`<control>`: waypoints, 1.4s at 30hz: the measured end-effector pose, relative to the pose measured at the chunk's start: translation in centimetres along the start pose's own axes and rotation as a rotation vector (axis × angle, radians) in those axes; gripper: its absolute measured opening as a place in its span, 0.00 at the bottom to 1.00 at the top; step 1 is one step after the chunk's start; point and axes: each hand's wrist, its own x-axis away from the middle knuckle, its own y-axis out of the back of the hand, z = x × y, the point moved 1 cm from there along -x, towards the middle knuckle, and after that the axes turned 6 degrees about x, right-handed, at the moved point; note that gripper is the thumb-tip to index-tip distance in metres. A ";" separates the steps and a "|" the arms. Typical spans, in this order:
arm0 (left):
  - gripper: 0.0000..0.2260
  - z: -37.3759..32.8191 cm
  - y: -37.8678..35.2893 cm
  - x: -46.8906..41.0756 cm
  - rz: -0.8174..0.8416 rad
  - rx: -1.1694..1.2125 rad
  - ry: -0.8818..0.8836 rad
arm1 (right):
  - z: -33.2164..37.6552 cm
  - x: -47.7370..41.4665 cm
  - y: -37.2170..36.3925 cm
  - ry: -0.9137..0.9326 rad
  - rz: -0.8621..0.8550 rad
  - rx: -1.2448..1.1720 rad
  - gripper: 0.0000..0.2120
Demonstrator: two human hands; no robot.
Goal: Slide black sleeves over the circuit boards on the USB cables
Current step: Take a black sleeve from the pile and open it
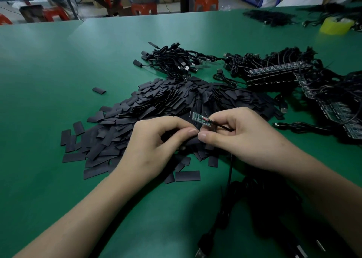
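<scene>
The right hand's (241, 138) thumb and forefinger are closed on the cable (223, 127) just behind the circuit board (198, 118). This leaves the whole board bare and jutting up-left, probably so that a sleeve can pass over its free end. The left hand (154, 142) is curled, and its thumb and forefinger pinch what looks like one black sleeve (193, 141), just below the board. The sleeve is hard to tell from the dark pieces beneath it. The two thumbs nearly touch, which should steady both parts for lining up.

The board sits at the centre of the frame. It is narrow, pale and glinting, with red wiring where it joins the cable, and it is not yet covered.

Under the hands spreads the pile of flat sleeves (156, 108) on the green table (58, 81). Sleeved cables (172, 61) lie at upper centre, and board strips (274, 73) at right.
</scene>
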 end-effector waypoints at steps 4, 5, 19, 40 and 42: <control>0.13 -0.5 0.0 0.1 -0.013 -0.157 -0.173 | -0.5 0.0 0.4 -0.041 -0.081 -0.024 0.15; 0.14 -0.5 0.0 0.2 -0.025 -0.197 -0.205 | -0.4 0.1 0.4 -0.040 -0.068 -0.027 0.15; 0.08 -0.1 0.9 0.0 -0.189 -0.079 -0.089 | 0.2 0.4 2.1 -0.001 0.108 0.010 0.19; 0.11 0.3 1.1 0.1 -0.010 -0.246 -0.211 | -0.7 0.4 1.8 -0.204 0.314 -0.370 0.20; 0.10 0.2 1.1 0.1 -0.039 -0.214 -0.179 | -0.6 0.4 1.7 -0.195 0.323 -0.350 0.20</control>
